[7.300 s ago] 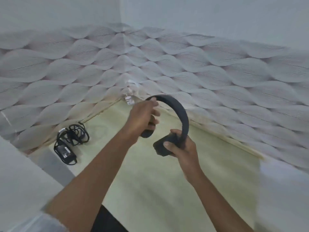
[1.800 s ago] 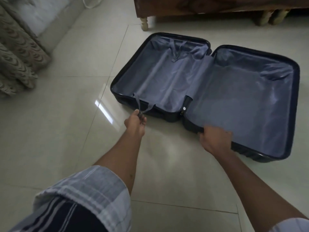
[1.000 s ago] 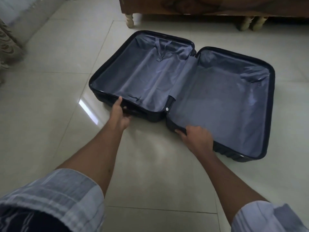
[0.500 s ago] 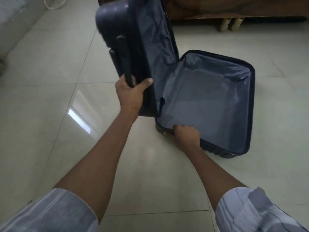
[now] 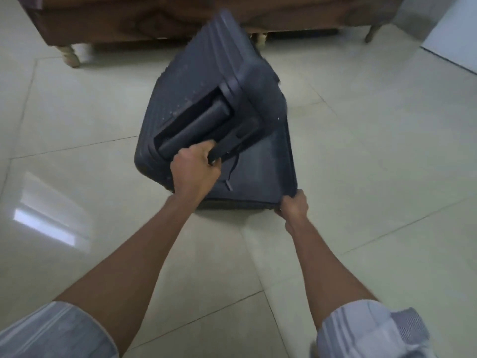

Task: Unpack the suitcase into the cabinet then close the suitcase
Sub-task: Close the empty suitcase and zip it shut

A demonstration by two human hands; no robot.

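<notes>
A dark blue hard-shell suitcase (image 5: 206,104) lies on the pale tiled floor (image 5: 374,164), in front of a brown wooden piece of furniture (image 5: 129,19) standing on short turned legs. The suitcase's upper half is tilted over the lower half (image 5: 263,177), which rests flat on the tiles; a wedge-shaped gap remains between the two on the side nearest the camera and to the right. The raised shell shows ribbed moulding and a recessed pull handle (image 5: 196,127). A thin dark strap (image 5: 231,174) hangs from the raised half across the grey lining of the lower half.

The left hand (image 5: 193,174) is curled round the near edge of the raised half, fingers wrapped over the rim beside the recessed handle. The right hand (image 5: 293,206) grips the near right corner of the lower half, fingers hooked over its rim and the thumb beneath.

Both forearms are bare, with light striped sleeves (image 5: 371,332) rolled up at the bottom of the view. A bright window reflection (image 5: 46,223) lies on the tiles at left, well apart from the suitcase. The picture is slightly motion-blurred.
</notes>
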